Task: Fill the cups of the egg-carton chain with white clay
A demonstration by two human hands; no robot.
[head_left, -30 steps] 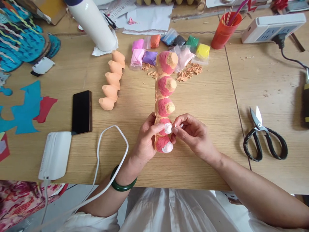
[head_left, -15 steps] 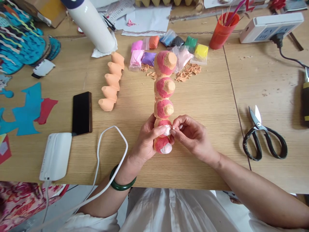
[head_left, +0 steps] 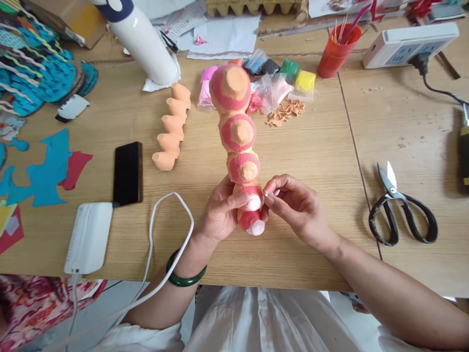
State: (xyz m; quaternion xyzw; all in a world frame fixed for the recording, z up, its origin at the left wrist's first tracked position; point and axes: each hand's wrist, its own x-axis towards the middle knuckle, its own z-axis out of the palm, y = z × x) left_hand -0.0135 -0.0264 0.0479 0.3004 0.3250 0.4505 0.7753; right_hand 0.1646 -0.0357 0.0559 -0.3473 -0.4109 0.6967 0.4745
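An egg-carton strip (head_left: 237, 132) with a row of bumps, coated in orange and reddish pink, stands tilted over the table in front of me. Its two nearest bumps carry white tips (head_left: 253, 202). My left hand (head_left: 220, 210) is wrapped round the near end, thumb lying beside one white tip. Just right of that tip, my right hand (head_left: 293, 203) pinches a small piece of white clay (head_left: 266, 194) between thumb and index finger. Another orange egg-carton strip (head_left: 170, 129) rests on the table to the left. Small bags of coloured clay (head_left: 305, 80) lie behind the held strip.
Scissors (head_left: 393, 193) lie at right. A phone (head_left: 127, 173), a white power bank (head_left: 89, 238) and its looping cable (head_left: 190, 220) are at left. Toward the back stand a white bottle (head_left: 144, 46), a red cup (head_left: 335, 56) of sticks and a power strip (head_left: 410, 44). Orange scraps (head_left: 286, 112) lie near the bags.
The far end of the held strip has tipped up and to the left, closer to me. My right hand has drawn slightly right, away from the white tip, still pinching.
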